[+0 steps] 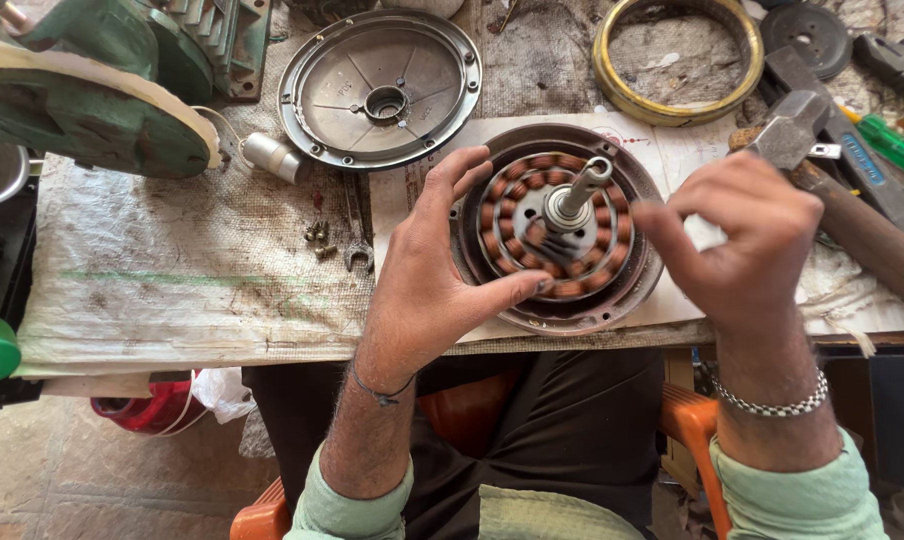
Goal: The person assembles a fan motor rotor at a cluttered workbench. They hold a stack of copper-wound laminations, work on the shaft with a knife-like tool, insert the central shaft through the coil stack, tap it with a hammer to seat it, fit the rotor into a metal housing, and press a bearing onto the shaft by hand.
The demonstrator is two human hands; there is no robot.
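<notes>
A round fan motor [557,228] lies on the workbench in front of me, its copper coils ringed around an upright steel shaft [584,188]. My left hand [434,272] grips the motor's left rim, thumb on the lower coils and fingers curled over the top edge. My right hand [740,240] hovers at the motor's right side with fingers bent; I cannot tell whether it pinches anything. The motor rests on a sheet of white paper [427,185].
A grey round motor cover [380,88] lies behind, with a brass-coloured ring [678,58] to its right. A hammer [840,192] and screwdrivers [892,145] lie at the right. A green motor housing [92,90] sits far left. Small screws [318,238] and a spanner [357,230] lie left of the motor.
</notes>
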